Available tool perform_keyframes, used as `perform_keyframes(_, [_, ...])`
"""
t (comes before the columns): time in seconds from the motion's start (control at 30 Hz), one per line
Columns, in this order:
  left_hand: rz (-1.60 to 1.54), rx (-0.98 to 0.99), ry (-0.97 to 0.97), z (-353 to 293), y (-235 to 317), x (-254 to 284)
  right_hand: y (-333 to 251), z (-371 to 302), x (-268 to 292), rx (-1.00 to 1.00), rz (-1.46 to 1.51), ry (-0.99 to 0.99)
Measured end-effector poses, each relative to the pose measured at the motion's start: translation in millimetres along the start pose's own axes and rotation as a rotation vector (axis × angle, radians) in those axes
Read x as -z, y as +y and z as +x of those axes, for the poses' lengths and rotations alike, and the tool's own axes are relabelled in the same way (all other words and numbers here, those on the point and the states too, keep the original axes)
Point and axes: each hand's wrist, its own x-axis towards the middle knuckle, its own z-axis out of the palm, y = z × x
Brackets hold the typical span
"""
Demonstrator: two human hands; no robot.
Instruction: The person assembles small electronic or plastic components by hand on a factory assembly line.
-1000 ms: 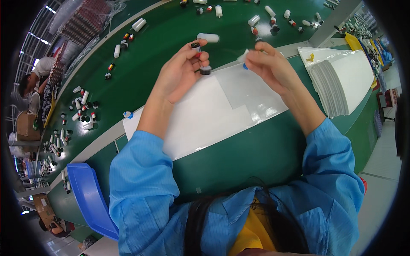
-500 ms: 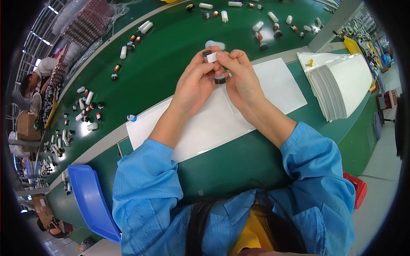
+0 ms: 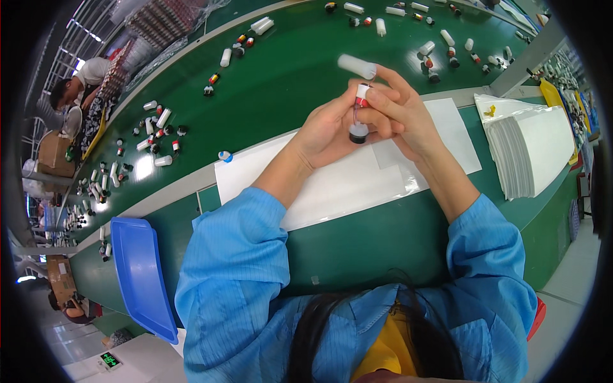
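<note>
Red-banded, black-capped small tube (image 3: pixel 359 115) — pinched between both hands, left hand (image 3: pixel 332 127) and right hand (image 3: pixel 399 112), fingers clamped — above smooth white sheets (image 3: pixel 332 191).

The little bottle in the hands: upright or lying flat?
Roughly upright: the small bottle is held between both hands, red band at the top, dark end at the bottom.

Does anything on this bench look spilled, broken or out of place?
Nothing stands out. Both hands, left and right, hold a small vial over the white sheet. The other vials lie scattered on the green belt, none visibly leaking. The paper stack sits neat.
</note>
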Motion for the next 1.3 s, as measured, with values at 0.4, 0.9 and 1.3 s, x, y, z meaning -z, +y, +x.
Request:
perform_keyframes(0.4, [2.353,-0.099,1.271,-52,132,199,-23,29,55,0.599,-1.436,0.268])
perform_keyframes(0.9, [2.313,0.345,1.003,-49,119,137,8,-66,-19,0.496,-1.664,-0.541])
perform_keyframes(1.3, [0.239,0.079,0.508,-26,52,50,1,-36,31,-0.016,-0.581,-0.07])
